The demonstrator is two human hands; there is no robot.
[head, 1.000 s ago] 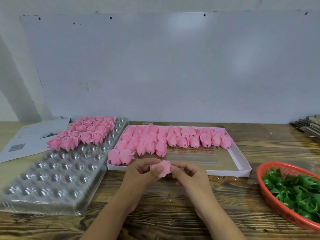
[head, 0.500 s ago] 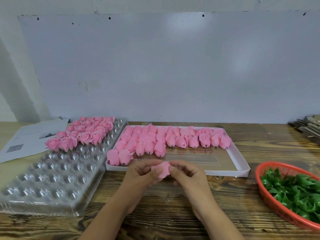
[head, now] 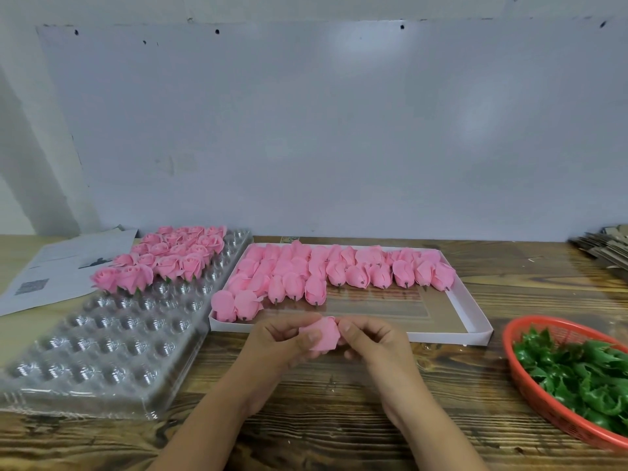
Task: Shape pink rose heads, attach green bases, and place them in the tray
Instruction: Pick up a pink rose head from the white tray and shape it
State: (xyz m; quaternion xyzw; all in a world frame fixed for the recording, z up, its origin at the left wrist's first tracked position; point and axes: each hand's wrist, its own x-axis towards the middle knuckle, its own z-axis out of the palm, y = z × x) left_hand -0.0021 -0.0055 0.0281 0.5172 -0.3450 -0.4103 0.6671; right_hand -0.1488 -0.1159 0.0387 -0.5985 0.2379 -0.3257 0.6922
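one soft pink rose head [head: 322, 334]: pinched between left hand [head: 283, 341] and right hand [head: 372, 339], fingers of both curled on it, above the brown wooden table [head: 326, 402], just in front of the white shallow box [head: 452, 300] of unshaped pink buds [head: 339, 273]. clear plastic dimpled tray [head: 112, 334], left: finished roses [head: 170, 256] in far rows. red mesh basket [head: 516, 372], right: green plastic bases [head: 577, 372].

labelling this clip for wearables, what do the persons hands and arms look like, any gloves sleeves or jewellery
Both the left hand and the right hand are bare, with no gloves. No rings, watch or bracelets show. Both forearms are uncovered down to the bottom edge of the frame, so no sleeve is visible. The fingernails look short and unpainted.
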